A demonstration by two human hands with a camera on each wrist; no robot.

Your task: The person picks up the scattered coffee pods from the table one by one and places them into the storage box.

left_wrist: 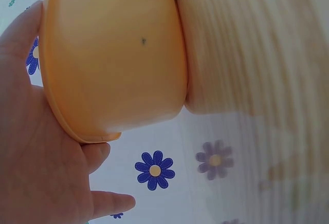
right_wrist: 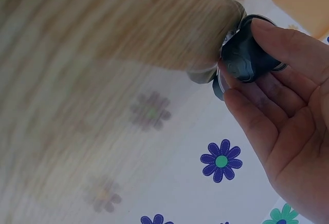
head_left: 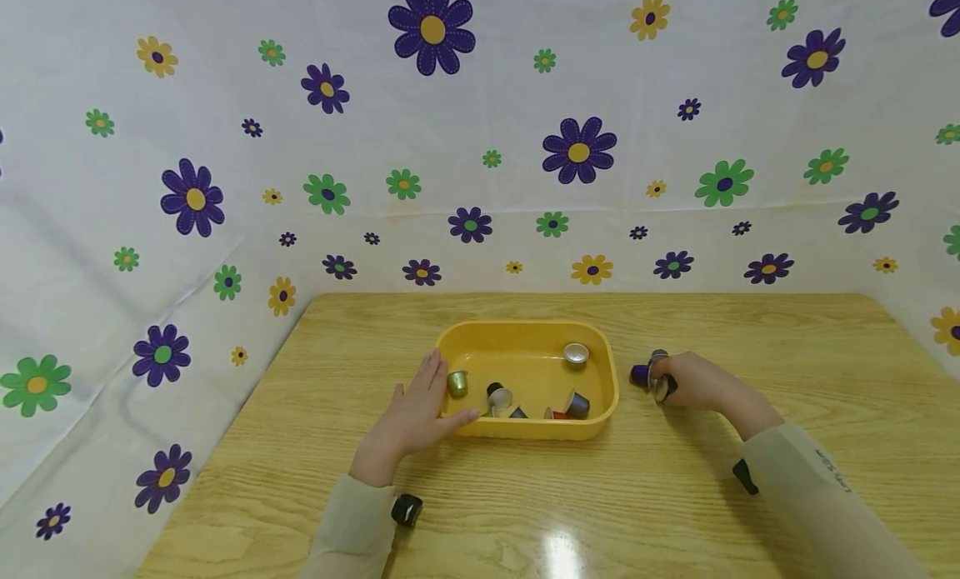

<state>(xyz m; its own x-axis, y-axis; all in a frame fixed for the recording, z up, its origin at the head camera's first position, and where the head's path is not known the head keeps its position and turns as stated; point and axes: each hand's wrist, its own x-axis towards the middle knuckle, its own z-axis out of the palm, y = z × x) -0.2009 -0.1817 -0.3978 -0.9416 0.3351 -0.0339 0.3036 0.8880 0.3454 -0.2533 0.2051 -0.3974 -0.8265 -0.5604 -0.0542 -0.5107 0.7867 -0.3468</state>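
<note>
My left hand (head_left: 412,416) lies against the left end of a yellow plastic tray (head_left: 525,430), fingers extended along its rim and thumb over the near left corner. Inside the tray are several coffee capsules, among them a green-gold one (head_left: 457,384), a silver-lidded one (head_left: 576,354) and a blue-grey one (head_left: 577,405). To the tray's right, my right hand (head_left: 701,383) pinches a dark coffee capsule (right_wrist: 244,57) between thumb and fingers, low over the table. A purple capsule (head_left: 639,375) and a grey capsule (head_left: 659,355) are close against its fingertips, partly hidden.
The wooden table (head_left: 480,496) runs back to a white flowered cloth (head_left: 480,187), which also hangs at both sides. The tray's raised wall stands between its capsules and the ones at the right.
</note>
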